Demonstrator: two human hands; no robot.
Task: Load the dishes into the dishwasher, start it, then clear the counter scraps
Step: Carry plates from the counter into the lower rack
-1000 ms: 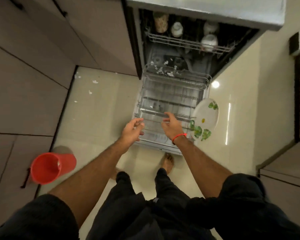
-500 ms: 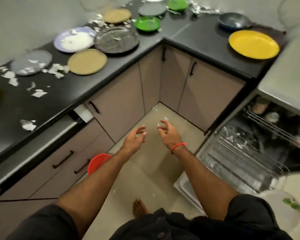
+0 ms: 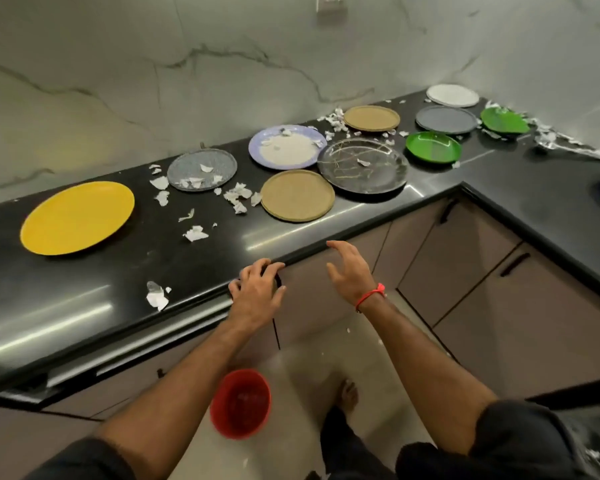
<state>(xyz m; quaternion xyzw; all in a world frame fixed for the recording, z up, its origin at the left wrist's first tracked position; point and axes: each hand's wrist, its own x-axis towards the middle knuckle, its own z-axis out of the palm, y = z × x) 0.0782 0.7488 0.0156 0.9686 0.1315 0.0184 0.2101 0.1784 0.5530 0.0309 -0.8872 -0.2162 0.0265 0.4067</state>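
While tan plate [image 3: 297, 195] lies beyond, both grips, left [image 3: 257, 295] and right [image 3: 352, 271], hang apart, empty.

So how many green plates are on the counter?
2. The near green plate sits right of the black marbled plate. The far green plate lies toward the corner, beside paper scraps. More may be hidden beyond the right edge.

Below me, a red bucket [image 3: 240, 403] stands on the pale floor [image 3: 312, 362] beside my brown cabinet doors [image 3: 465, 271]; a marble wall [image 3: 187, 64] rises behind.
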